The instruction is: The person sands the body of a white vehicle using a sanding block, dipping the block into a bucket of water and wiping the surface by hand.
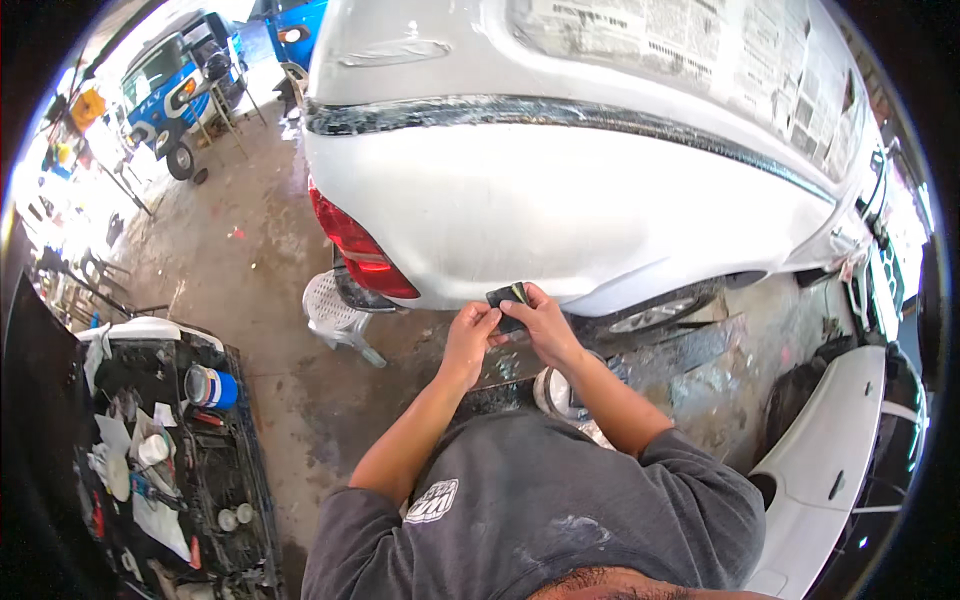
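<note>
My left hand (474, 334) and my right hand (536, 322) hold a small dark pad (510, 296) with a yellow-green strip between them, fingers closed on it. They are in front of the lower rear side panel (560, 210) of a white car, just right of its red tail light (360, 245); contact with the panel is unclear. Masking paper (690, 50) covers the window above a scuffed dark trim strip (430, 113). The rear wheel (655, 314) shows low on the right.
A white plastic chair (325, 305) stands by the bumper, a bucket (555, 390) below my right arm. At left lies a cluttered dark car part (240, 450) with a blue can (211, 387). A white panel (820, 450) leans at right; blue vehicles (160, 85) stand behind.
</note>
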Tool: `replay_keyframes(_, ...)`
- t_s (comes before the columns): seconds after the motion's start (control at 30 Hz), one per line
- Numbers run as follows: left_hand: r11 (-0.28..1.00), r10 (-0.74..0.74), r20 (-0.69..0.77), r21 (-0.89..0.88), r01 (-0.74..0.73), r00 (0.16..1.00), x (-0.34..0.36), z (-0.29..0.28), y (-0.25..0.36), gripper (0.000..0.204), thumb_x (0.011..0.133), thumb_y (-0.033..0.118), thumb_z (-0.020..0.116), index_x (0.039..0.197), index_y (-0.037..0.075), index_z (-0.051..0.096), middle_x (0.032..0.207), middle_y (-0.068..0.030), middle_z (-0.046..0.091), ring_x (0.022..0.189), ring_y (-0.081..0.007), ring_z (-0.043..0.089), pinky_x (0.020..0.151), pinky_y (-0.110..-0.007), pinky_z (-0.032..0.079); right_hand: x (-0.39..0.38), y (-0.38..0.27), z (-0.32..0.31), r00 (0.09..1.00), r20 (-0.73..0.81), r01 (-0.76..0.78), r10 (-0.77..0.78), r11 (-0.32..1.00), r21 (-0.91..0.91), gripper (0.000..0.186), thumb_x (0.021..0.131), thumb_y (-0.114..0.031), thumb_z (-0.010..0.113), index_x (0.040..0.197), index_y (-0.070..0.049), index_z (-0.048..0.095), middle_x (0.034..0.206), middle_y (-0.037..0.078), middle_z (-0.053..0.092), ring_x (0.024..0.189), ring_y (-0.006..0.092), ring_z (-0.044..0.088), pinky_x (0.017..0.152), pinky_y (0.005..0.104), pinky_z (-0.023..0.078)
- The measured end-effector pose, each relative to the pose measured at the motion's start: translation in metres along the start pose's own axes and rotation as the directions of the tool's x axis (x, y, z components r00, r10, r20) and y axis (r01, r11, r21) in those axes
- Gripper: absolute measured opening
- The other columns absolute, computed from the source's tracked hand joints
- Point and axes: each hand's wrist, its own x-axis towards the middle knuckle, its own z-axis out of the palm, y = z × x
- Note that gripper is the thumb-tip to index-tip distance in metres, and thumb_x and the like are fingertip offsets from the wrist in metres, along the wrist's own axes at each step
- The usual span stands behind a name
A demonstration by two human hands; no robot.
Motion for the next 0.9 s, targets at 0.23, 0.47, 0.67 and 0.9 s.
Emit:
replay_keyframes(0.23, 0.944, 0.103, 0.042, -0.319, -0.085, 0.994, -0.008, -0.001, 0.008, 0.010, 0.104, 0.020, 0.061, 0.108, 0.012, 0.055, 0.103, -0.0033, 0.067, 0.096, -0.0163, 0.066, 0.086, -0.037, 0.056, -0.002, -0.007, 0.023, 0.988, 0.147, -0.051, 0.056, 0.998, -0.039, 0.041, 0.101, -0.021, 0.066, 0.136, -0.003, 0.058, 0.120, 0.004, 0.066, 0.111, 0.0146, 0.060, 0.095, 0.0336, 0.048)
replay_keyframes(0.47, 0.982, 0.132, 0.009, -0.141, -0.129, 0.991, -0.009, 0.009, 0.050, 0.020, 0.104, 0.022, 0.061, 0.118, 0.008, 0.058, 0.104, -0.0027, 0.068, 0.096, -0.0148, 0.064, 0.087, -0.034, 0.054, 0.007, -0.076, 0.023, 0.882, 0.353, 0.469, -0.312, 0.525, -0.710, 0.020, 0.097, -0.008, 0.066, 0.116, 0.000, 0.065, 0.105, 0.008, 0.070, 0.101, 0.0149, 0.064, 0.090, 0.0325, 0.051)
replay_keyframes(0.67, 0.805, 0.389, 0.115, 0.439, -0.398, 0.914, 0.008, 0.011, 0.081, 0.018, 0.100, 0.014, 0.067, 0.111, 0.000, 0.065, 0.096, -0.0038, 0.070, 0.083, -0.0158, 0.066, 0.073, -0.032, 0.055, 0.005, -0.139, 0.020, 0.906, 0.416, 0.402, -0.076, 0.461, -0.791, 0.024, 0.093, -0.015, 0.074, 0.110, 0.000, 0.064, 0.098, 0.005, 0.071, 0.091, 0.0143, 0.065, 0.083, 0.0323, 0.052)
replay_keyframes(0.9, 0.355, 0.746, 0.297, 0.581, -0.733, 0.597, -0.009, 0.063, 0.117, 0.027, 0.096, 0.009, 0.068, 0.122, 0.002, 0.065, 0.095, -0.0112, 0.072, 0.081, -0.0208, 0.069, 0.074, -0.033, 0.056, 0.023, -0.193, 0.011, 0.770, 0.592, 0.634, -0.239, 0.179, -0.752, 0.017, 0.089, -0.008, 0.070, 0.104, -0.006, 0.064, 0.095, 0.015, 0.068, 0.092, 0.0365, 0.067, 0.080, 0.0418, 0.052)
